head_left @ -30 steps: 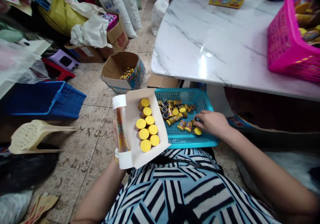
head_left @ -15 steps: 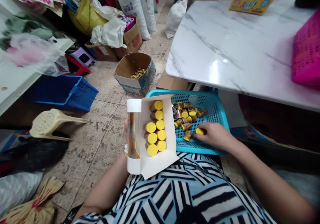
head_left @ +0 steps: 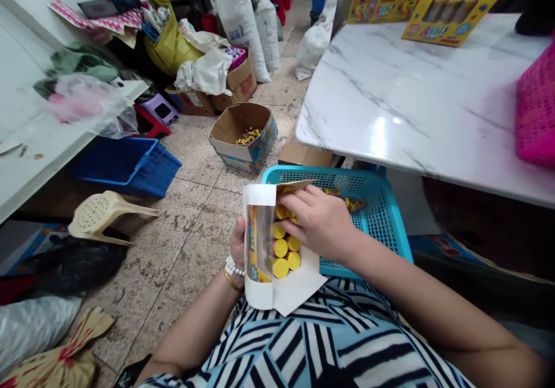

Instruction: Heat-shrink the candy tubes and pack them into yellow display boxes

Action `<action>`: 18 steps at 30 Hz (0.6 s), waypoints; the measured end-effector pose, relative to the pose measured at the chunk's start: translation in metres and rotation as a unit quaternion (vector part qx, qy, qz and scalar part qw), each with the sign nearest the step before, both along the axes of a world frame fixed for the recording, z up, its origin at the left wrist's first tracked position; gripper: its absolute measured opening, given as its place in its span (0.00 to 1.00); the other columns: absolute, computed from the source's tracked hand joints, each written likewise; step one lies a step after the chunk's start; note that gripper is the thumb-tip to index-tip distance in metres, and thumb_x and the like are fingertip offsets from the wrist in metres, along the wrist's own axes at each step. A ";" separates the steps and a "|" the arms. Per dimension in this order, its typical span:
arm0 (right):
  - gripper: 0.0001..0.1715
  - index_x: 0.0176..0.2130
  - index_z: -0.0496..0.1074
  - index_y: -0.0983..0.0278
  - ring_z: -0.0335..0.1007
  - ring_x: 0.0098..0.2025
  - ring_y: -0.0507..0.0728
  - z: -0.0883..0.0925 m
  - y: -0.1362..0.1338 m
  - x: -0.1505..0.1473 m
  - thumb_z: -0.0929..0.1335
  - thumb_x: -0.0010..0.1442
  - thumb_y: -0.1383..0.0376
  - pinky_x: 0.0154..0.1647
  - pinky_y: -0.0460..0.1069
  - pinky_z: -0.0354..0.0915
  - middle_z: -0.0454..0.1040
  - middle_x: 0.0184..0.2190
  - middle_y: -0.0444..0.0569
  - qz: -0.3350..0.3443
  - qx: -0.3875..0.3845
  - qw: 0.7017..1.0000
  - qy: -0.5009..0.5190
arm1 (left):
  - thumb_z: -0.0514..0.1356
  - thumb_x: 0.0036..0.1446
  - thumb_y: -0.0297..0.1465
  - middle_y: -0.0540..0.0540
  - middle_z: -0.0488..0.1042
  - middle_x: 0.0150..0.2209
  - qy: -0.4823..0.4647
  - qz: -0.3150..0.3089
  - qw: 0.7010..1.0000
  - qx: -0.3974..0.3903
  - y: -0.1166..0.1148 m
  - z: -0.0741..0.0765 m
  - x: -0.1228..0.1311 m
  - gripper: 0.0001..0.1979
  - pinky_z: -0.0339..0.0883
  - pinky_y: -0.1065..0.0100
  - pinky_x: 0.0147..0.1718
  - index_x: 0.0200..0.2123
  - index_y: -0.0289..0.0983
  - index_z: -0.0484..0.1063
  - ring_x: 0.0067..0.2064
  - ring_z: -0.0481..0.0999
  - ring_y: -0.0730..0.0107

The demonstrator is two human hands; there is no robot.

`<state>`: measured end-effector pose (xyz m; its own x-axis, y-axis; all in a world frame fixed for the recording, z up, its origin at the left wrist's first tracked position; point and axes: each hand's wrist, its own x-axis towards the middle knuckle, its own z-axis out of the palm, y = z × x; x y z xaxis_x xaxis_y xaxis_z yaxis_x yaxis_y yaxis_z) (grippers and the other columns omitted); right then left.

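Note:
My left hand grips a white-edged cardboard box with a clear window from behind, its thumb at the side. The box's open side faces up, and several small tubs with yellow caps stand in rows inside. Over the box's upper part, my right hand is closed with its fingertips among the caps, at a yellow-capped tub. My fingers hide part of this tub and its neighbours. Under the box and right forearm lies a turquoise basket with more small tubs, partly covered.
A marble-patterned table stands at the right, with yellow display boxes and a pink basket. On the floor ahead sits a carton holding small yellow pieces. At the left are a blue crate and a cream stool.
My right hand has moved left from the turquoise basket to the box with a yellow-capped tub. The box is now turned somewhat, showing more of its window side. The view has shifted slightly.

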<state>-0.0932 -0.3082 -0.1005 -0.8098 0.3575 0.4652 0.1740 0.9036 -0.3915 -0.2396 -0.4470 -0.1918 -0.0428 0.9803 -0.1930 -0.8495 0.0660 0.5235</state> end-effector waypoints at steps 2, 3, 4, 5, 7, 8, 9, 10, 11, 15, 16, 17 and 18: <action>0.12 0.41 0.74 0.63 0.73 0.41 0.58 -0.001 0.005 0.007 0.69 0.61 0.58 0.39 0.50 0.68 0.79 0.39 0.51 0.002 -0.016 1.000 0.000 | 0.53 0.55 0.57 0.34 0.74 0.56 -0.027 -0.005 1.000 -0.007 -0.001 0.000 -0.002 0.38 0.57 0.43 0.61 0.58 0.36 0.68 0.62 0.67 0.43; 0.12 0.40 0.74 0.63 0.73 0.41 0.57 -0.003 0.009 0.015 0.68 0.62 0.57 0.41 0.49 0.67 0.79 0.39 0.50 -0.014 -0.035 0.999 0.016 | 0.54 0.55 0.56 0.34 0.73 0.56 -0.042 -0.011 0.999 -0.010 -0.002 0.001 -0.004 0.38 0.56 0.42 0.61 0.59 0.36 0.67 0.62 0.67 0.43; 0.11 0.39 0.74 0.63 0.74 0.41 0.56 -0.006 0.015 0.025 0.68 0.63 0.58 0.42 0.49 0.67 0.79 0.38 0.50 -0.042 -0.054 0.997 0.026 | 0.55 0.55 0.55 0.34 0.73 0.56 -0.050 -0.014 0.999 -0.011 -0.002 0.002 -0.006 0.37 0.55 0.41 0.62 0.59 0.35 0.67 0.62 0.66 0.43; 0.10 0.38 0.74 0.63 0.74 0.40 0.55 -0.012 0.021 0.036 0.67 0.63 0.59 0.42 0.48 0.67 0.79 0.37 0.49 -0.075 -0.068 0.995 0.021 | 0.56 0.54 0.54 0.34 0.73 0.56 -0.057 -0.017 0.998 -0.009 -0.002 0.004 -0.007 0.37 0.54 0.40 0.62 0.58 0.34 0.67 0.63 0.66 0.43; 0.09 0.35 0.74 0.62 0.74 0.37 0.55 -0.028 0.032 0.058 0.66 0.63 0.62 0.40 0.48 0.66 0.79 0.34 0.48 -0.113 -0.083 0.988 -0.067 | 0.57 0.54 0.54 0.35 0.74 0.56 -0.065 -0.015 0.998 -0.007 -0.001 0.007 -0.010 0.36 0.53 0.40 0.62 0.57 0.34 0.68 0.63 0.65 0.44; 0.09 0.35 0.75 0.62 0.74 0.37 0.55 -0.039 0.035 0.066 0.65 0.63 0.63 0.39 0.48 0.65 0.78 0.33 0.48 -0.102 -0.085 0.981 -0.140 | 0.57 0.54 0.54 0.35 0.74 0.55 -0.069 -0.008 0.998 -0.005 -0.001 0.007 -0.011 0.36 0.53 0.41 0.62 0.56 0.34 0.69 0.63 0.65 0.44; 0.08 0.37 0.75 0.61 0.74 0.38 0.56 -0.050 0.036 0.073 0.65 0.62 0.65 0.37 0.48 0.65 0.78 0.35 0.48 -0.074 -0.084 0.970 -0.218 | 0.57 0.53 0.54 0.36 0.74 0.56 -0.072 -0.002 0.997 -0.007 0.000 0.007 -0.011 0.36 0.54 0.41 0.62 0.57 0.34 0.69 0.64 0.64 0.44; 0.09 0.39 0.76 0.61 0.73 0.39 0.57 -0.063 0.036 0.076 0.65 0.61 0.65 0.36 0.48 0.65 0.78 0.38 0.50 -0.038 -0.078 0.954 -0.287 | 0.57 0.53 0.54 0.36 0.74 0.56 -0.074 0.000 0.997 -0.009 0.001 0.008 -0.010 0.37 0.55 0.42 0.62 0.57 0.34 0.68 0.64 0.64 0.44; 0.11 0.42 0.75 0.61 0.73 0.41 0.58 -0.074 0.034 0.077 0.65 0.60 0.66 0.36 0.49 0.64 0.76 0.41 0.52 -0.004 -0.066 0.938 -0.342 | 0.57 0.53 0.54 0.36 0.73 0.57 -0.075 -0.002 0.997 -0.011 0.003 0.008 -0.010 0.38 0.55 0.43 0.62 0.58 0.33 0.67 0.64 0.64 0.44; 0.14 0.43 0.76 0.63 0.70 0.46 0.63 -0.102 0.025 0.070 0.66 0.56 0.67 0.34 0.50 0.65 0.70 0.48 0.59 0.051 -0.013 0.908 -0.415 | 0.60 0.51 0.54 0.34 0.70 0.59 -0.072 -0.019 0.997 -0.014 0.006 0.012 -0.004 0.40 0.56 0.43 0.61 0.60 0.34 0.65 0.63 0.65 0.43; 0.13 0.42 0.76 0.63 0.69 0.46 0.63 -0.102 0.026 0.069 0.66 0.56 0.67 0.34 0.50 0.65 0.70 0.48 0.58 0.058 -0.017 0.913 -0.404 | 0.61 0.50 0.53 0.34 0.70 0.59 -0.072 -0.018 0.997 -0.015 0.006 0.013 -0.003 0.40 0.56 0.42 0.61 0.60 0.34 0.66 0.62 0.66 0.42; 0.13 0.41 0.76 0.63 0.70 0.45 0.63 -0.099 0.027 0.068 0.66 0.55 0.67 0.34 0.51 0.66 0.69 0.47 0.58 0.056 -0.029 0.925 -0.375 | 0.63 0.49 0.53 0.34 0.71 0.58 -0.074 -0.014 0.997 -0.019 0.007 0.015 -0.002 0.39 0.57 0.42 0.61 0.59 0.34 0.68 0.62 0.67 0.42; 0.14 0.42 0.75 0.63 0.70 0.44 0.62 -0.093 0.029 0.069 0.66 0.55 0.67 0.36 0.51 0.66 0.69 0.46 0.57 0.045 -0.046 0.943 -0.326 | 0.63 0.49 0.52 0.34 0.72 0.57 -0.076 -0.008 0.997 -0.024 0.007 0.017 -0.002 0.38 0.57 0.42 0.61 0.57 0.34 0.69 0.62 0.67 0.42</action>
<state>-0.0246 -0.2789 -0.1934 -0.9420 0.2884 -0.1716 0.3291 0.8938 -0.3047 -0.2414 -0.4401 -0.1749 0.0052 0.9700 -0.2431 -0.9174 0.1014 0.3848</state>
